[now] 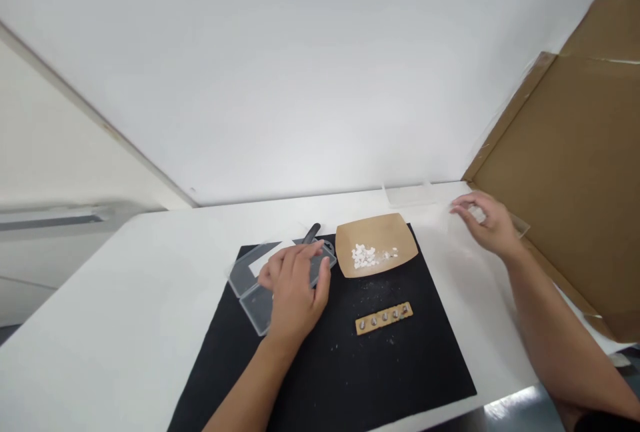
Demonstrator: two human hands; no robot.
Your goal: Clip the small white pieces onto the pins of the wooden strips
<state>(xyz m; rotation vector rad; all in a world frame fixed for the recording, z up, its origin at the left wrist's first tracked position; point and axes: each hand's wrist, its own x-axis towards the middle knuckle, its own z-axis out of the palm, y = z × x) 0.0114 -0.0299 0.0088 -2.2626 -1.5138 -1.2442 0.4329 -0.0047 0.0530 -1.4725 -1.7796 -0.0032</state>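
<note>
Left hand (294, 285) left of brown tray (375, 227), thumb wide from fingers, over hinged clear case (257, 309); contact unclear. Right hand (487, 222) right of tray, thumb and fingertips close together; can't tell if holding anything. Clear plastic piece (521, 225) partly behind it, farther right of tray. White bits (364, 256) inside tray. Strip with five metal studs (384, 318) on black mat (400, 372), nearer side of tray. Dark handle (311, 233) just left of tray.

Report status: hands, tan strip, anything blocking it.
Left hand over clear box. Right hand off the black mat, grip unclear. Tan strip on mat, untouched. Nothing covering strip; brown tray beyond it.
</note>
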